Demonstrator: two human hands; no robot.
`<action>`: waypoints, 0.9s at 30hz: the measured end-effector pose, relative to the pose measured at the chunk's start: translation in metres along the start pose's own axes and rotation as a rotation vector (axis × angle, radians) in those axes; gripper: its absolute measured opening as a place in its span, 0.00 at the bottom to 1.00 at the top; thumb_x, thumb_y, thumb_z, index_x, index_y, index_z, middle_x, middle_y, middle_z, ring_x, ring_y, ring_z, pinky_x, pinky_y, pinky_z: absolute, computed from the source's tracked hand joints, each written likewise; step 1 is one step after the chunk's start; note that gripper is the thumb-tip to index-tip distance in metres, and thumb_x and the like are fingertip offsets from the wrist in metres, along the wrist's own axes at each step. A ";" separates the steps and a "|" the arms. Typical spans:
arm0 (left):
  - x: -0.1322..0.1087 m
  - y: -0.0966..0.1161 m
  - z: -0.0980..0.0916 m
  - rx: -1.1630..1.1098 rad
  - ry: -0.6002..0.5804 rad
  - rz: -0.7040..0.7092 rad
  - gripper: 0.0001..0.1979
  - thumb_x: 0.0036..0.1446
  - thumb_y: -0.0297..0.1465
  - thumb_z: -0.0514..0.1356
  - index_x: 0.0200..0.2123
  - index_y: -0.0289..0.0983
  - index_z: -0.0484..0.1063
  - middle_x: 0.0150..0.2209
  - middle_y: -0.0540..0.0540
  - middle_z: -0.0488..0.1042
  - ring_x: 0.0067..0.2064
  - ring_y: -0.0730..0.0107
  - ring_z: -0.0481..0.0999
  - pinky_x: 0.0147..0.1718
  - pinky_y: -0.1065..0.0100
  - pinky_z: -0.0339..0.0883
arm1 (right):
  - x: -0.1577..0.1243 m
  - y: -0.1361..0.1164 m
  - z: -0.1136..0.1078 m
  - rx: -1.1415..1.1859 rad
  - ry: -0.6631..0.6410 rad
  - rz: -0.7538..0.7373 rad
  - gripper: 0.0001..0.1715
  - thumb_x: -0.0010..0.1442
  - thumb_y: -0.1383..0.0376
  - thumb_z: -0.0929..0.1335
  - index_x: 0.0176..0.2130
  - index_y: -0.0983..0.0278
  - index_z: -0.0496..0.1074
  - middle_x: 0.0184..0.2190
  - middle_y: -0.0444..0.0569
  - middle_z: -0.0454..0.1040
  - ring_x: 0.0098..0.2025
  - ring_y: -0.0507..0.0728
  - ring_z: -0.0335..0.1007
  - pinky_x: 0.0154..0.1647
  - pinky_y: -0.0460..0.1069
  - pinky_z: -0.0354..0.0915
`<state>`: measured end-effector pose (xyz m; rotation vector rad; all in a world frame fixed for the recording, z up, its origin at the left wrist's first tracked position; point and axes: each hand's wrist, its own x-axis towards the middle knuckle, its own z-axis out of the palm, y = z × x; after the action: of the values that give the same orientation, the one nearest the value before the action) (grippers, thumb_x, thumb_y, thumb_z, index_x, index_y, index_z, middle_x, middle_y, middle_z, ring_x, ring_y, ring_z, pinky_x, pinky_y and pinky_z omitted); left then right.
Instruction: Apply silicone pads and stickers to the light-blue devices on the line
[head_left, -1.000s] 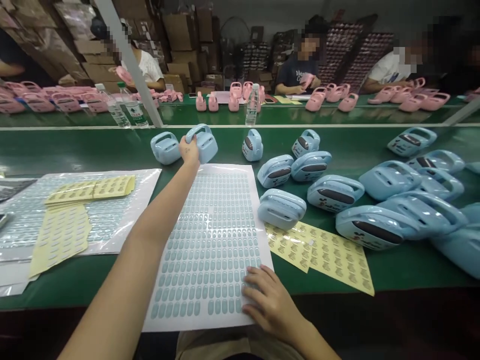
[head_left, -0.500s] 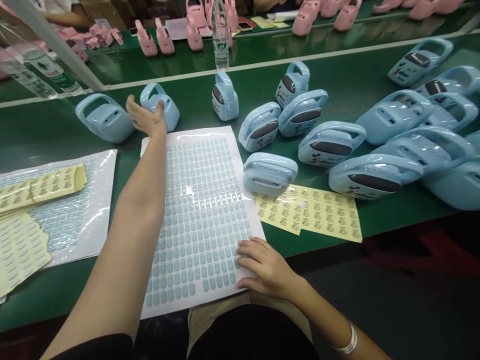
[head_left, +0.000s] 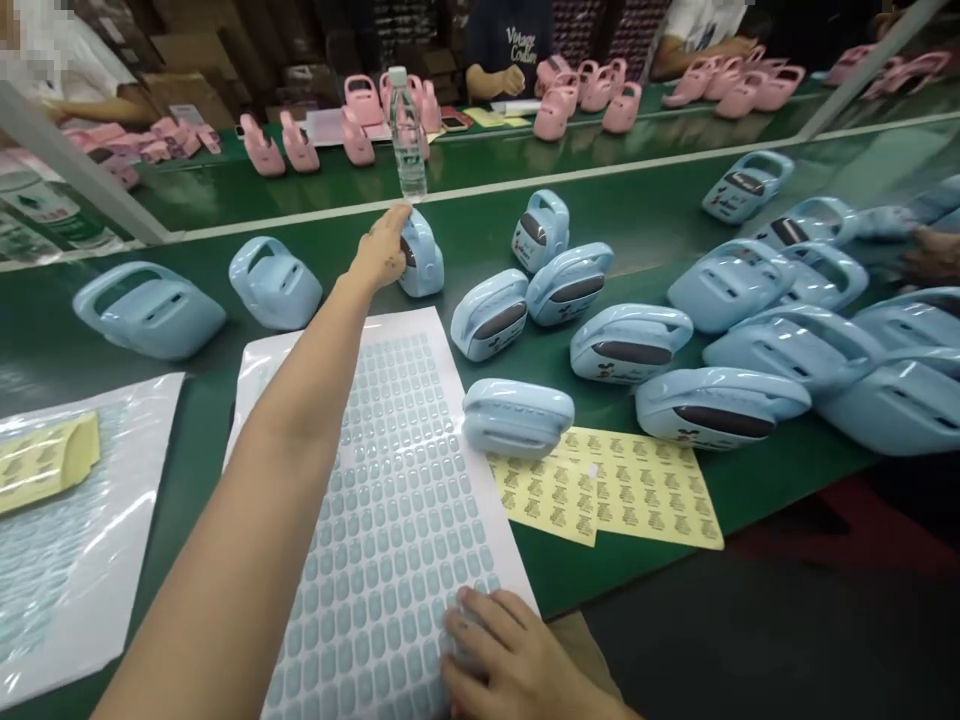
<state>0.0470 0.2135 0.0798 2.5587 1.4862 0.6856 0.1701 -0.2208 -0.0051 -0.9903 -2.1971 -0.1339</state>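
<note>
The blue case (head_left: 424, 262) stood at the left hand (head_left: 381, 250), just to the right of its fingers, which overlapped the case's left face and reached up to the height of its handle. It was upright and seen nearly end-on, so its long axis seemed to run away from the person rather than across the fingers. The left hand was far the nearer one; the right lay well back, toward the person.

The case was glossy pale blue with rounded edges, a loop handle on top and a dark panel on the face turned to the fingers. The hand covered much of that face.

The left fingers were stretched out close together; whether they gripped the case or merely touched it, I could not tell, as the thumb was hidden. The right hand (head_left: 510, 650) held nothing that showed, its fingers slightly parted on the sheet (head_left: 484, 490) of pale stickers.

Beyond the left fingers stood a bottle (head_left: 409, 145). To their left were two more cases, a near one (head_left: 276, 285) and a farther one (head_left: 154, 315); to their right, past the blue case, many others were scattered. Yellow labels (head_left: 652, 490) lay nearer the person, to the right.
</note>
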 end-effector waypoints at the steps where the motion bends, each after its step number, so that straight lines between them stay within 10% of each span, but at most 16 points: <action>1: 0.007 -0.003 -0.002 -0.006 -0.010 0.029 0.31 0.53 0.19 0.47 0.61 0.37 0.53 0.64 0.43 0.53 0.64 0.60 0.52 0.60 0.58 0.48 | 0.003 0.002 0.002 0.010 0.036 0.020 0.09 0.59 0.67 0.62 0.30 0.59 0.70 0.33 0.42 0.77 0.40 0.55 0.73 0.31 0.48 0.69; 12: -0.010 0.002 -0.039 0.219 0.036 -0.015 0.20 0.54 0.25 0.49 0.51 0.35 0.66 0.50 0.36 0.71 0.51 0.54 0.70 0.56 0.51 0.50 | 0.000 -0.002 0.036 -0.010 0.304 0.162 0.17 0.55 0.66 0.62 0.17 0.59 0.64 0.19 0.37 0.73 0.25 0.53 0.73 0.14 0.47 0.66; 19: -0.101 0.032 -0.113 -0.082 0.350 0.025 0.15 0.49 0.30 0.48 0.37 0.36 0.71 0.39 0.42 0.75 0.41 0.60 0.73 0.43 0.66 0.63 | 0.054 0.020 -0.043 0.585 0.246 0.121 0.09 0.63 0.64 0.63 0.37 0.67 0.70 0.32 0.51 0.74 0.35 0.52 0.74 0.34 0.46 0.75; 24: -0.186 0.104 -0.145 -0.234 -0.014 0.068 0.09 0.41 0.35 0.56 0.27 0.40 0.72 0.26 0.49 0.72 0.30 0.66 0.70 0.33 0.70 0.59 | 0.091 0.026 -0.092 0.338 0.639 -0.065 0.06 0.57 0.74 0.67 0.37 0.67 0.71 0.33 0.50 0.69 0.43 0.59 0.73 0.37 0.56 0.77; 27: -0.226 0.142 -0.147 -0.387 -0.073 0.065 0.08 0.41 0.38 0.61 0.25 0.40 0.73 0.23 0.49 0.70 0.27 0.68 0.67 0.30 0.71 0.54 | 0.098 0.020 -0.099 0.206 0.653 -0.182 0.09 0.55 0.77 0.68 0.37 0.68 0.71 0.36 0.50 0.67 0.46 0.62 0.72 0.40 0.58 0.78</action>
<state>0.0015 -0.0706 0.1806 2.3156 1.1222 0.7894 0.1957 -0.1820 0.1278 -0.5281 -1.6500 -0.2672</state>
